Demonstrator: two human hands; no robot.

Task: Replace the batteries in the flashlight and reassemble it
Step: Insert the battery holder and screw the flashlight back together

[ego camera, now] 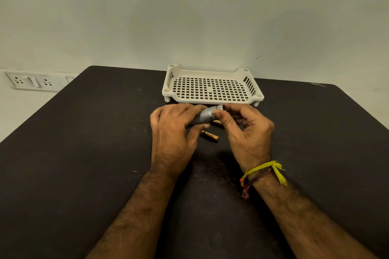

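Item: flashlight, metal, knurled silver section with a darker barrel. Held above the tabletop just short of its far edge, near the middle of that edge. Long axis runs left-low to right-high, the silver end pointing toward the right hand.

Left hand: closed around the dark barrel, thumb below, fingers over the top; it acts as the anchor.

Right hand: thumb and fingertips pinched on the silver end (whether this is the head or a cap cannot be told). It is the hand on the part likely to turn, so the coming twist or pull should run along the barrel's axis, away from the left hand.

Battery: copper and black, lying loose on the tabletop directly beneath the hands, toward the near side. A second battery shows only as a sliver between the hands.

Tray: white, perforated, nothing in it, at the far edge just beyond the flashlight.

Also: yellow thread band on the right wrist.

Judged stage: opening or closing the body; which one is unclear.
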